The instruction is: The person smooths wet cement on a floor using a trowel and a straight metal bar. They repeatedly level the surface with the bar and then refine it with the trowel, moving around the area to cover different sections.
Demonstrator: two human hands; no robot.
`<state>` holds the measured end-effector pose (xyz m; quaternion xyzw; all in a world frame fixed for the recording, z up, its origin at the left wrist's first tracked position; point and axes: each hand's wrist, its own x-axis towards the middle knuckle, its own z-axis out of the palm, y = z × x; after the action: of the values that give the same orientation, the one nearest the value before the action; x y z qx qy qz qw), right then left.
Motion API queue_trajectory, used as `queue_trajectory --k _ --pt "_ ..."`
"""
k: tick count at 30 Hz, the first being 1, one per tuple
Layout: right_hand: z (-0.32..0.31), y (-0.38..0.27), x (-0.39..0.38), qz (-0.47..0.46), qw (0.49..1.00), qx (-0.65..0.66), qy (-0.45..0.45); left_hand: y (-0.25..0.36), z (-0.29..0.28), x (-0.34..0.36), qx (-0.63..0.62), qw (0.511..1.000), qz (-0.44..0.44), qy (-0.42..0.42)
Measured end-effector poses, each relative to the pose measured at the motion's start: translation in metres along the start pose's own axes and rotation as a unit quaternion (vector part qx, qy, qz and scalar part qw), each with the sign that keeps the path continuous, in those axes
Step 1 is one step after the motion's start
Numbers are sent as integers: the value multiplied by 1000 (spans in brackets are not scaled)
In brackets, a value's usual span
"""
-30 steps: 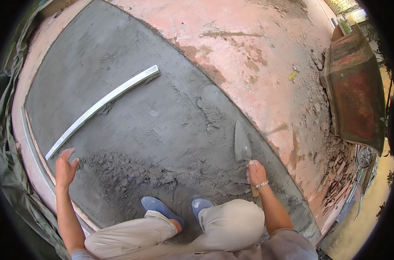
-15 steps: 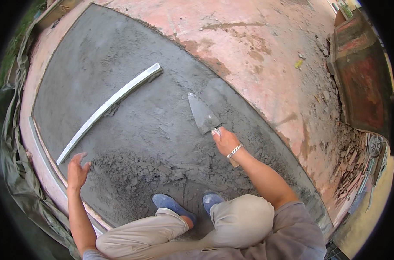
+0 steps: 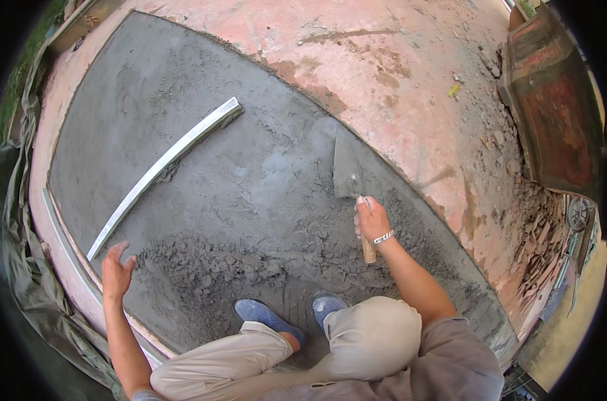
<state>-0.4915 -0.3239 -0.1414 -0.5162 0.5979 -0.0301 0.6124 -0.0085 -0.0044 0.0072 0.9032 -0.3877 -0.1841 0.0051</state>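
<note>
My right hand (image 3: 371, 220) grips the wooden handle of a pointed steel trowel (image 3: 348, 170), its blade flat on wet grey mortar (image 3: 250, 167) near the patch's right edge. My left hand (image 3: 116, 271) hovers at the lower left, fingers loosely curved and apart, holding nothing, near the lower end of a long pale metal straightedge (image 3: 163, 164) that lies across the mortar. Loose, crumbly mortar (image 3: 230, 260) forms a band ahead of my blue shoes (image 3: 263, 314), where I crouch.
Pink floor (image 3: 383, 87) borders the patch, with a thin rail (image 3: 69, 244) along the left side and a crumpled green tarp (image 3: 16, 220) beyond. At right stand a rusty metal barrow tray (image 3: 550, 107), rubble (image 3: 537, 267) and a wheel (image 3: 576, 214).
My right hand first swept the trowel up and leftward across the mortar, then moved it back rightward, pointing more directly away from me. My left hand stayed low beside the straightedge.
</note>
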Motion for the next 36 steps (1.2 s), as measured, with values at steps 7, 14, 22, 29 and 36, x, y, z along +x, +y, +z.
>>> queue_trajectory --k 7,14,22,29,36 --pt "55 21 -16 -14 998 -23 -59 5 3 7 5 1000 23 -2" --pt "94 7 -29 -34 975 -98 -195 14 -3 8 6 1000 29 5" --pt "80 -70 45 -82 980 -107 -149 3 -8 -12 1 1000 6 25" --pt "101 -79 80 -172 949 -263 -26 -8 -5 -22 25 1000 -17 7" --pt "102 -75 28 -196 890 -353 -212 -5 -6 -23 13 1000 -21 14"
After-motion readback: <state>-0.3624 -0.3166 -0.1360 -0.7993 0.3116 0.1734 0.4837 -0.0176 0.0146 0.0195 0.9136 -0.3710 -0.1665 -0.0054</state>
